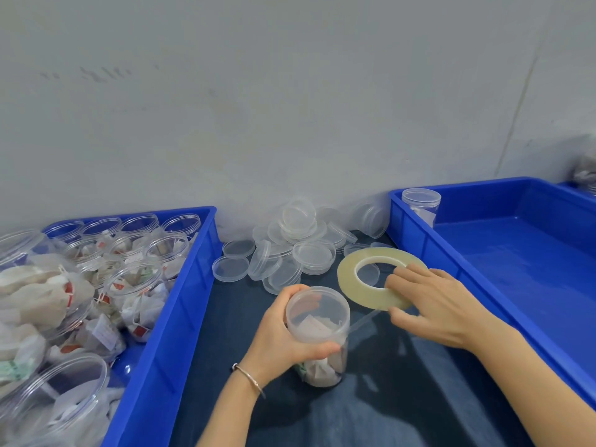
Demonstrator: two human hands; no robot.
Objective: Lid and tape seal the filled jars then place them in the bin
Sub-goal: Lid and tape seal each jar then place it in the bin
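The left hand (283, 333) wraps curled fingers round a lidded jar (317, 333) standing at 6 o'clock on the dark table (387, 398). At 3 o'clock of it, the right hand (435, 304) pinches the tape roll (358, 285), a strip stretching to the jar. Loose lids (290, 246) pile at 12 o'clock against the grey wall (290, 108); the right blue bin (522, 262) holds one sealed jar (421, 204); the left blue bin (180, 301) holds open filled jars (135, 285)

A clear lidded jar (317, 333) of white sachets stands upright on the counter (387, 398) — a strip of clear tape (364, 321) runs to the flat yellowish tape roll (361, 285) just beside it.
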